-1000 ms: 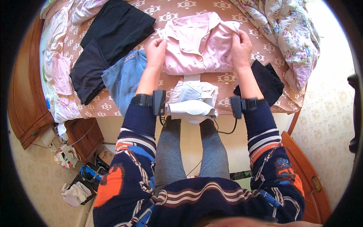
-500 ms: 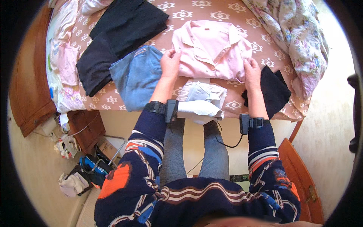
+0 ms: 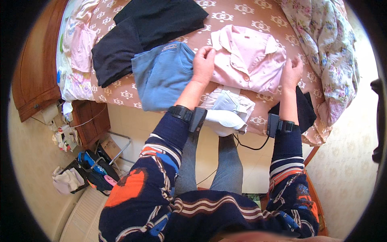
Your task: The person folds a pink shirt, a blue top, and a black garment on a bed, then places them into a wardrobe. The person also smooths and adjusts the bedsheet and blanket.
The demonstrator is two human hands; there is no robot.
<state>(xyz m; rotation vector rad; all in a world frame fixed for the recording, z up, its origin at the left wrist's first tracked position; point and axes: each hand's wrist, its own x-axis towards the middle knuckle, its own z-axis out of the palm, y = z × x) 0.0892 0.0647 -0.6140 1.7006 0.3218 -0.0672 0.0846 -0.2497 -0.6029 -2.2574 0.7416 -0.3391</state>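
A pink collared, buttoned shirt (image 3: 252, 78) lies folded in a compact shape on the bed. At its left edge my left hand (image 3: 204, 66) is closed in a pinch on the fabric. My right hand (image 3: 293, 73) is just beside the right edge, thumb and fingers slightly apart with nothing visible in them. Left of my left hand lies a folded blue ribbed garment (image 3: 161, 74). Crumpled white and pale clothing (image 3: 227, 107) sits below the shirt at the bed's near edge. Partly behind my right forearm is a black cloth (image 3: 306, 109).
Black garments (image 3: 157, 28) spread over the bed's (image 3: 223, 16) far left. A floral quilt (image 3: 326, 44) is bunched at the right. Small pink clothes (image 3: 82, 48) lie near the wooden headboard (image 3: 36, 60). Bags (image 3: 96, 169) stand on the floor at left.
My right hand has come away from the shirt's right edge, its fingers loosening. The bed and clothes appear shifted to the right in view; the shirt keeps its folded shape.
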